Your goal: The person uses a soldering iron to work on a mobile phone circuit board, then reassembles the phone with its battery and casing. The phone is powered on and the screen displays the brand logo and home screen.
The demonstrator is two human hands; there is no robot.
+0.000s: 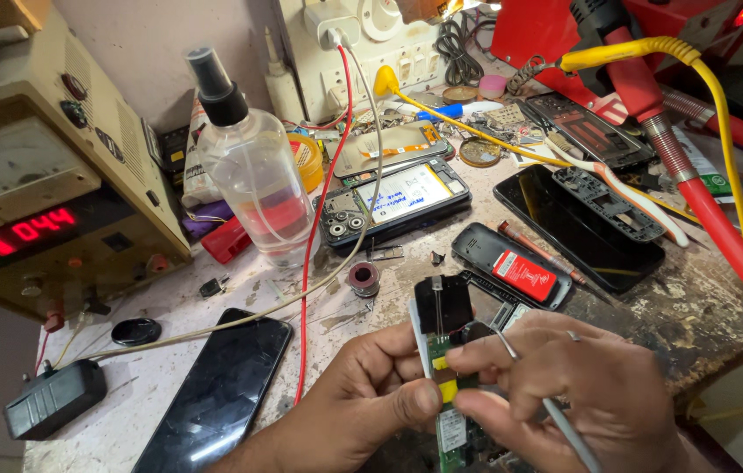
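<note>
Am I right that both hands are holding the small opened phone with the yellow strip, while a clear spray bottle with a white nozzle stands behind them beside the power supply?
Nearly: the head view shows the spray bottle has a black nozzle, not white. Otherwise correct: the left hand and right hand hold the opened phone with the yellow strip, and the bottle stands beside the power supply.

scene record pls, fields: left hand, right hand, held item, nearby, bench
left hand: left hand grips the small phone board from the side
right hand: right hand pinches the board's yellow strip, tweezers held in its fingers
held item: green board with black screen, tilted upright
nearby: black phone face down, spray bottle, opened phone, solder spool
bench: worn workbench, power supply at left with red digits lit
</note>
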